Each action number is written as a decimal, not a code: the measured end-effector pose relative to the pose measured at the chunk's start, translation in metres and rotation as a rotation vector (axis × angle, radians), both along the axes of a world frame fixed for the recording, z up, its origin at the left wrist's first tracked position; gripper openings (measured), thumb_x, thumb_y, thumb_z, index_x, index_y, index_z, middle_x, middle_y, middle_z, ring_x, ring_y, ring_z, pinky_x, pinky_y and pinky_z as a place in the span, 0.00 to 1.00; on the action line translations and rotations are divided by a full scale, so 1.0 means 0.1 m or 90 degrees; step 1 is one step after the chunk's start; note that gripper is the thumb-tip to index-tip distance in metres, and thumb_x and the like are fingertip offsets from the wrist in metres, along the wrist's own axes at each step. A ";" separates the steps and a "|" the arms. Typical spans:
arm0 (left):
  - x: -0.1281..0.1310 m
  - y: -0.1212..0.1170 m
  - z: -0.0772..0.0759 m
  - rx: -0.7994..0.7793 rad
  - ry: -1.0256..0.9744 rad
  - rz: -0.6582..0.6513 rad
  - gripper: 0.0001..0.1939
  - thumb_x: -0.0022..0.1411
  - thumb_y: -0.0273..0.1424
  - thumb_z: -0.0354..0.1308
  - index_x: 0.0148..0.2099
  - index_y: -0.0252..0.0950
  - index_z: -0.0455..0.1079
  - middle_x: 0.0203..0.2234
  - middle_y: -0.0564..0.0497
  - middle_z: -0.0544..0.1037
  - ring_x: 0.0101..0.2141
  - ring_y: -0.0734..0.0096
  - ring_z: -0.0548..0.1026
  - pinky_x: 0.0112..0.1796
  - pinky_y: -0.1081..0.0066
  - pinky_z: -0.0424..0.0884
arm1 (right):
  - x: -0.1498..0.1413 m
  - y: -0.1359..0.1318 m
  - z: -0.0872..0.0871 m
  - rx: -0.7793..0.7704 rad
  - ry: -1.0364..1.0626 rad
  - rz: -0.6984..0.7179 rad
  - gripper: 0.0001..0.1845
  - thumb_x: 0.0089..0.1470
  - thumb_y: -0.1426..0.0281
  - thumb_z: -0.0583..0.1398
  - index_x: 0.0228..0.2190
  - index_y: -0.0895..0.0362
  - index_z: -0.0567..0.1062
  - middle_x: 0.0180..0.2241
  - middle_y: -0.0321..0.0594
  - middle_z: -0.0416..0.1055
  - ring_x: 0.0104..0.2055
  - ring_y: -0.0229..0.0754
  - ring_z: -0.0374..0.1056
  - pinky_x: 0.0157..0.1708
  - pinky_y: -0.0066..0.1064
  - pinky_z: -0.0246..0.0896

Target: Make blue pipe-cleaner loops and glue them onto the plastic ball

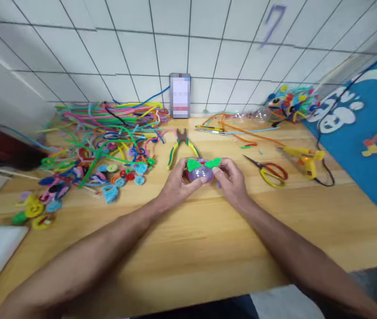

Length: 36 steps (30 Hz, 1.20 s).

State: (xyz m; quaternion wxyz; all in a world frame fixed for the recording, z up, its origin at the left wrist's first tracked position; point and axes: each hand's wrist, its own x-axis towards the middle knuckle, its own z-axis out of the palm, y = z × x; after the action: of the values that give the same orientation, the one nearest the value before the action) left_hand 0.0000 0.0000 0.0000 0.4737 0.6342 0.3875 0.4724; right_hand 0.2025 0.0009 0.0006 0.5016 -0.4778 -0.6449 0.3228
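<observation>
Head view: left hand (176, 181) and right hand (232, 180) clamp a translucent purple ball (200, 174), five o'clock from pliers (182, 138), apparently adjusting green leaf-shaped pieces (193, 165), next calling for steady grip.

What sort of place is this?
Probably a craft workspace: on the light wooden table are a heap of colourful fuzzy craft stems, a yellow glue gun and metal scissors with red and yellow handles.

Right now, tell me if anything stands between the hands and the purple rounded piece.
Nothing visible does: the left hand and right hand hold the purple rounded piece between them. The pliers lie beyond, not between.
</observation>
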 end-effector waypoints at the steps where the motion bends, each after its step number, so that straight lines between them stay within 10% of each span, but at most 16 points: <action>1: 0.00 0.00 0.00 -0.001 -0.002 0.000 0.27 0.65 0.44 0.70 0.59 0.38 0.68 0.54 0.43 0.79 0.53 0.57 0.79 0.56 0.57 0.76 | 0.00 0.00 0.00 0.003 0.000 0.004 0.08 0.66 0.62 0.62 0.44 0.51 0.76 0.43 0.40 0.80 0.47 0.46 0.76 0.49 0.42 0.70; 36: 0.01 -0.01 0.01 -0.003 -0.007 -0.006 0.28 0.63 0.39 0.72 0.60 0.38 0.68 0.56 0.42 0.79 0.54 0.56 0.80 0.56 0.58 0.77 | 0.00 -0.02 0.03 -0.015 -0.014 0.009 0.07 0.66 0.61 0.60 0.42 0.50 0.75 0.42 0.41 0.79 0.48 0.49 0.76 0.40 0.38 0.72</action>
State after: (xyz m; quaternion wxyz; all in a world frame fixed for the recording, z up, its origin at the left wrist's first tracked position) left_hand 0.0008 -0.0008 0.0011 0.4797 0.6324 0.3830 0.4726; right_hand 0.2021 -0.0012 0.0038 0.4868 -0.4827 -0.6497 0.3285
